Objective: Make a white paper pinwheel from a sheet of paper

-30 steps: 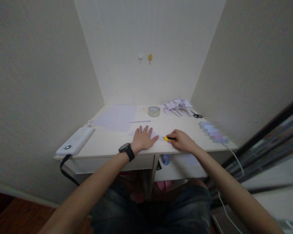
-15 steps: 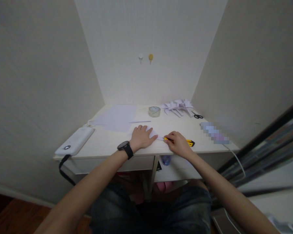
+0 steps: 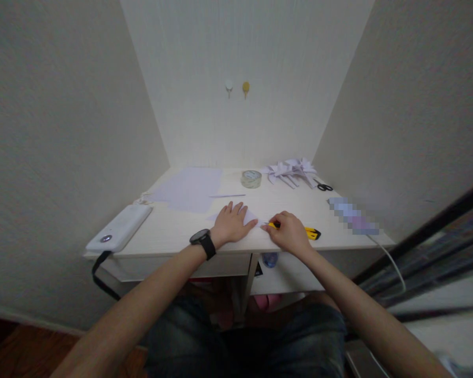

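Note:
Flat on the white desk, my left hand (image 3: 230, 223) presses down a small folded piece of white paper (image 3: 250, 215), its fingers spread. Much of that paper is hidden under the hand. My right hand (image 3: 289, 231) is closed around a yellow and black utility knife (image 3: 312, 233), whose front end points left at the paper's right corner. The knife's middle is covered by my fingers, and its blade is too small to make out clearly. Behind my left hand lies a thin rolled paper stick (image 3: 228, 196).
White paper sheets (image 3: 193, 191) lie at the back left, near a white power bank-like device (image 3: 120, 228) with a black strap. A tape roll (image 3: 251, 179), paper pinwheels (image 3: 291, 170) and black scissors (image 3: 324, 186) are at the back. A blurred-out phone-like object (image 3: 352, 216) with a white cable lies right.
The view has shifted slightly. My right hand and the knife sit a little farther right in the picture; my left hand still holds the paper down.

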Demonstrator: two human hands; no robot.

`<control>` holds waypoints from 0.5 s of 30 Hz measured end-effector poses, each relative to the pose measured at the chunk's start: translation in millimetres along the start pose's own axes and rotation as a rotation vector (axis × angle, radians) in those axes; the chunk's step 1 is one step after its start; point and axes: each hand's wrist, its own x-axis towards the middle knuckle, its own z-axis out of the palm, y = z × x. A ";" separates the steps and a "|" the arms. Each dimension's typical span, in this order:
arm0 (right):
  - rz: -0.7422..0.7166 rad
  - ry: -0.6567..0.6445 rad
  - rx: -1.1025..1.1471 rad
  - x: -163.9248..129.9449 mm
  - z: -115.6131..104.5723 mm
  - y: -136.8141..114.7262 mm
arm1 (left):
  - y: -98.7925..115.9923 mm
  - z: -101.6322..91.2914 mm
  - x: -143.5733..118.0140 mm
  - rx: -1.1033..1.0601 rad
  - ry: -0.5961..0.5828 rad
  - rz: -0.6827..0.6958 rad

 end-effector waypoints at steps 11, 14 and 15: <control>-0.068 0.003 0.100 2.2 5.1 3.8 | -25.1 2.0 7.6 -0.053 -0.064 0.178; -0.070 0.018 0.097 1.9 6.8 4.4 | -32.0 0.9 4.2 -0.043 -0.071 0.222; -0.071 0.024 0.094 1.8 7.4 4.6 | -32.2 0.5 2.4 -0.031 -0.071 0.223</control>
